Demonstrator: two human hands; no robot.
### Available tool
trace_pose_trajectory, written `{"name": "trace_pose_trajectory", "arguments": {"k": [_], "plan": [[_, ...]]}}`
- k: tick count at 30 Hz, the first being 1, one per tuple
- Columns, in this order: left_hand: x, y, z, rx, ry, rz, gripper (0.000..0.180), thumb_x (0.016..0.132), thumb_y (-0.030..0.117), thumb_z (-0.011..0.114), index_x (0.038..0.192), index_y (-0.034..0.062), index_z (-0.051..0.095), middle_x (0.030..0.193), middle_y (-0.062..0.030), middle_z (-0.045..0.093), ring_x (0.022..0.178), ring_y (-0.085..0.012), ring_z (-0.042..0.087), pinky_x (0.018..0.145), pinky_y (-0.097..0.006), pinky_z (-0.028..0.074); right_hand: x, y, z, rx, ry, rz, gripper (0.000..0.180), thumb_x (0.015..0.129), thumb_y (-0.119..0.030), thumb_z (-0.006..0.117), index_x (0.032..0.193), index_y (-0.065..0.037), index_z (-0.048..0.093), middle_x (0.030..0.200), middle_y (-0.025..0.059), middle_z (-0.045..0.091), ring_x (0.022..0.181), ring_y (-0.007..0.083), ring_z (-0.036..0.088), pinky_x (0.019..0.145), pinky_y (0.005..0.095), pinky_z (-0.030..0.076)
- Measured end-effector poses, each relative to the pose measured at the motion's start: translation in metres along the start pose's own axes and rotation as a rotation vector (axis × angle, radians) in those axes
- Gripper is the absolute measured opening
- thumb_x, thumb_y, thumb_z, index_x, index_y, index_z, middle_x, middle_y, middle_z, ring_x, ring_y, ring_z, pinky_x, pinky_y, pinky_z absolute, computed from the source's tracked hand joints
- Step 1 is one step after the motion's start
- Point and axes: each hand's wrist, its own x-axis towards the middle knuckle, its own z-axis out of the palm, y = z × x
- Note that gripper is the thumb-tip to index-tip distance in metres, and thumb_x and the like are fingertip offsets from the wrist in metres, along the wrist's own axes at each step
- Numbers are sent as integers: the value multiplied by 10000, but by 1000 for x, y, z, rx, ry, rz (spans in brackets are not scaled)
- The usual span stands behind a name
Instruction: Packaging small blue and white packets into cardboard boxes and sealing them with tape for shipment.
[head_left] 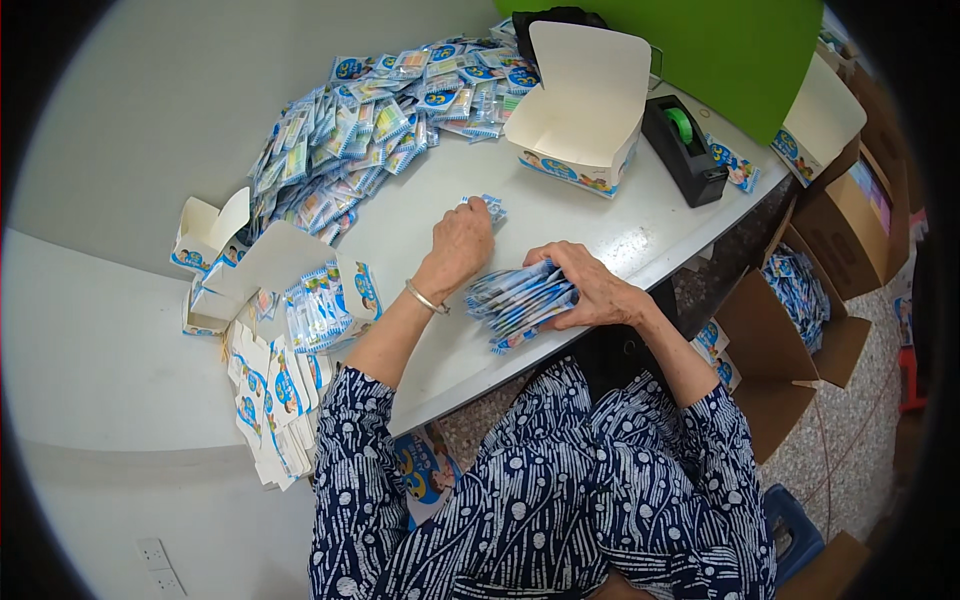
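Lying fanned on the grey table point(600, 235) near its front edge, the stack of blue-and-white sachets point(520, 300) runs with its long axis from lower left to upper right, the loose ends spreading toward the person's left and the gathered ends tucked under the right hand point(590, 285). That hand presses down on the stack, fingers curled over its upper edge. Just beyond, the left hand point(462, 245) pinches a single sachet point(487, 207) at the fingertips, held apart from the stack and pointing away from the person. Farther out a large loose heap of sachets point(370, 130) spreads across the table, with an open white carton point(585, 110) and a black tape dispenser point(685, 150) to its right. On the left lie small open boxes point(215, 235), one filled with sachets, and a pile of flat box blanks point(270, 400). Brown cardboard cartons point(800, 320) stand beside the table on the right.
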Motion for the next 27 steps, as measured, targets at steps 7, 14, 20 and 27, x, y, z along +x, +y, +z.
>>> {"name": "trace_pose_trajectory", "arguments": {"k": [7, 14, 20, 27], "plan": [[-17, -9, -33, -259, -1, 104, 267, 860, 143, 526, 1076, -12, 498, 859, -258, 623, 772, -412, 624, 706, -472, 494, 1, 3, 0, -11, 50, -52, 717, 612, -317, 821, 1195, -92, 470, 1188, 137, 512, 1139, 312, 477, 1008, 394, 354], [-47, 24, -56, -637, -469, -26, 675, 861, 442, 617, 1336, 5, 419, 1049, -269, 608, 953, -381, 610, 850, -421, 480, -3, 7, 5, 22, 147, -47, 927, 547, -289, 842, 1294, -42, 353, 1318, 219, 400, 1220, 375, 417, 1065, 419, 354], [-70, 50, -39, -200, -271, 225, 1103, 647, 578, 767, 1388, -79, 284, 1134, -255, 519, 1004, -409, 575, 794, -481, 521, -2, -1, 0, 3, -34, 157, 1081, 550, -293, 861, 1405, -17, 260, 1326, 194, 384, 1272, 355, 392, 1090, 413, 345], [-58, 57, -34, -178, -252, 189, 1068, 588, 361, 795, 1406, -44, 240, 1069, -226, 525, 962, -389, 568, 751, -483, 533, -6, 4, -25, 164, 31, 36, 1084, 562, -350, 875, 1401, -14, 276, 1384, 202, 365, 1282, 337, 391, 1088, 406, 342]]}}
